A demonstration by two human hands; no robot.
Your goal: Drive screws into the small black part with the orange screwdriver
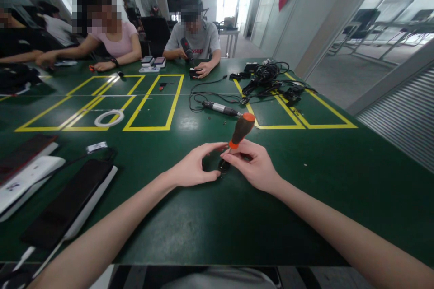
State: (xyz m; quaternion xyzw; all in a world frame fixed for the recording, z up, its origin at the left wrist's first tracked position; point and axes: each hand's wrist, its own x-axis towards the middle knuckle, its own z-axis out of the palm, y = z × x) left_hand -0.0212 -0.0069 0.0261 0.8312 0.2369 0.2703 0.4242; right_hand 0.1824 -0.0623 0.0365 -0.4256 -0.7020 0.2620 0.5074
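Note:
In the head view, my right hand (255, 165) pinches a screwdriver (242, 130) low down, by its collar and shaft. The tool has a black and orange handle and leans a little to the right, tip downward. Beneath it on the green table is a small round black part (224, 165), whose exact kind I cannot make out. My left hand (195, 165) curves around that part from the left, thumb at its near edge and index finger stretched behind it by the shaft. My fingers partly hide the screwdriver's tip.
An electric screwdriver (222, 108) with a cable lies ahead, left of tangled black cables (267, 79). A white tape ring (109, 118) sits by yellow tape outlines. Phones and white power banks (91, 203) are at left. Across the table (305, 216), a person (195, 40) works with a tool.

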